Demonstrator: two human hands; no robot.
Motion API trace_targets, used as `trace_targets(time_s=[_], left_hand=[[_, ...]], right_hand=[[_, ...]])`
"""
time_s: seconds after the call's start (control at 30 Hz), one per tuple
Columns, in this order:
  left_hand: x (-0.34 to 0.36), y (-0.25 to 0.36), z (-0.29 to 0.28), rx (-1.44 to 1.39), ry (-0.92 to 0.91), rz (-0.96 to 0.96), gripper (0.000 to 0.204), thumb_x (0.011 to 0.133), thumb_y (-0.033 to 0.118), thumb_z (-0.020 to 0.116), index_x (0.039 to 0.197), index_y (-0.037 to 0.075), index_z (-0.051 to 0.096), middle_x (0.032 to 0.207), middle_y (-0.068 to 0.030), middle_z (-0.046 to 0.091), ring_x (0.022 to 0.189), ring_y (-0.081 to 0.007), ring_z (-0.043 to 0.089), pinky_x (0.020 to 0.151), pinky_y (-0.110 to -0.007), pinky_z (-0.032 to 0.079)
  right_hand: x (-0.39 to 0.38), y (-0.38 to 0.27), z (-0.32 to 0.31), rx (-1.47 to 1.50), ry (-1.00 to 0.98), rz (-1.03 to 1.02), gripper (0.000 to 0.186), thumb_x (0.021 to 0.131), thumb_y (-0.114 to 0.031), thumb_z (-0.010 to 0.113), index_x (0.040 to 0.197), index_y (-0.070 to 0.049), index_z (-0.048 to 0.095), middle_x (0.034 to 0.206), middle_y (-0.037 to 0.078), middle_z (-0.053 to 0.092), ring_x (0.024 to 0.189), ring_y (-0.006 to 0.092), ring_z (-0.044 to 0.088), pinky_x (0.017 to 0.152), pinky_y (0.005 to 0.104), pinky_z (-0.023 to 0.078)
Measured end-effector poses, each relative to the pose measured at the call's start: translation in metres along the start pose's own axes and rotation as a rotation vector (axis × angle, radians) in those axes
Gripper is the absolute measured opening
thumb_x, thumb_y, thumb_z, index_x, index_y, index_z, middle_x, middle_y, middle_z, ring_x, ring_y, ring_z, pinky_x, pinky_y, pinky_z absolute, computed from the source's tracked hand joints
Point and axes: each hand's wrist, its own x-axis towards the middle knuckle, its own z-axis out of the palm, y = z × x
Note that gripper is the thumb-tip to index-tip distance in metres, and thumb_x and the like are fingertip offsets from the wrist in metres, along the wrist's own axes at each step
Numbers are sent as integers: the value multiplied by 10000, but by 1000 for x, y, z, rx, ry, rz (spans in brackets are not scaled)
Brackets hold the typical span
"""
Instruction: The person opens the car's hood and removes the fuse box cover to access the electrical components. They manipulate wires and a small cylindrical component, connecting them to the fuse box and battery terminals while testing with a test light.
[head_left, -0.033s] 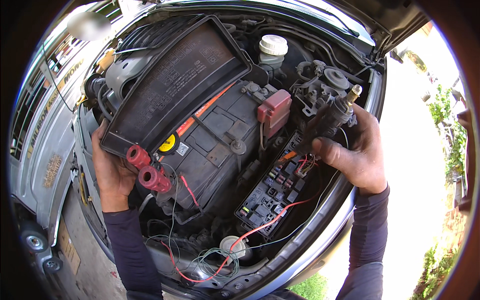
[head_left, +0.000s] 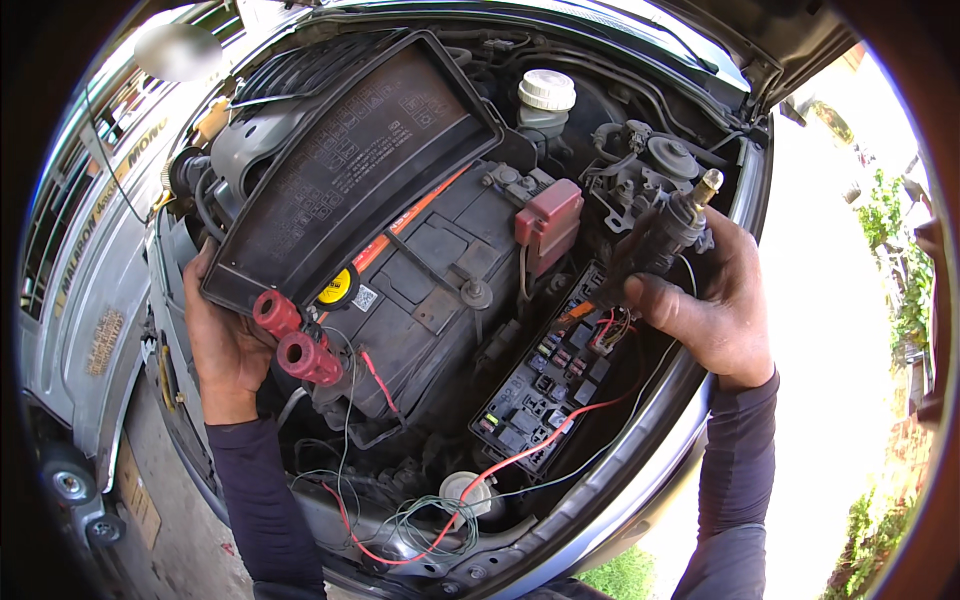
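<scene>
My left hand (head_left: pixel 228 345) grips the lower left corner of a black fuse box cover (head_left: pixel 350 170), its fingers partly hidden behind it. The cover tilts over the battery (head_left: pixel 435 270), its diagrammed underside facing me. Beside this hand are two red tubular clamp handles (head_left: pixel 310 358); whether I touch them, I cannot tell. Closed around a dark cylindrical device with a pale metal tip (head_left: pixel 665 235), my right hand (head_left: pixel 720 310) is above the upper end of the uncovered fuse box (head_left: pixel 530 415). The device's exact kind does not show. Below it, thin wires (head_left: pixel 608 330) enter the fuse box.
A red terminal cover (head_left: pixel 548 225) sits on the battery. Red and green wires (head_left: pixel 430 530) loop loosely across the near side, beside a white cap (head_left: pixel 465 492). At the back stands a white-capped reservoir (head_left: pixel 546 95). The car's fender edge (head_left: pixel 640 455) runs along the right.
</scene>
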Motion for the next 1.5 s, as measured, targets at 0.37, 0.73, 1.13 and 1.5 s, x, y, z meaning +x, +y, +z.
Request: trace_targets(time_s=[0.37, 0.73, 1.13, 1.5], left_hand=[[2, 1, -7, 21, -41, -2, 457, 1037, 448, 500, 1290, 85, 612, 1221, -65, 702, 1070, -205, 700, 922, -368, 570], [1, 0, -2, 32, 2, 21, 461, 1032, 469, 504, 1275, 93, 613, 1197, -59, 710, 1044, -197, 713, 898, -365, 592], [0, 0, -2, 31, -4, 24, 453, 1032, 461, 513, 1262, 84, 613, 1184, -65, 713, 1031, -200, 718, 890, -366, 597], [0, 1, -3, 4, -44, -13, 498, 1027, 478, 497, 1295, 74, 613, 1191, -76, 715, 1030, -208, 723, 890, -367, 600]], right_hand=[[-1, 6, -1, -34, 48, -101, 595, 737, -29, 795, 1280, 83, 578, 1039, 102, 689, 957, 174, 652, 921, 342, 555], [1, 6, -2, -68, 30, -40, 771, 727, -42, 845, 1393, 97, 483, 1151, 146, 692, 1064, 232, 672, 1021, 408, 526], [1, 8, -2, -120, 44, -62, 770, 724, -47, 851, 1390, 91, 490, 1144, 144, 695, 1074, 241, 671, 1025, 408, 521], [1, 4, 0, -93, 48, -157, 493, 719, -19, 767, 1182, 92, 642, 990, 84, 692, 908, 147, 629, 903, 320, 547]])
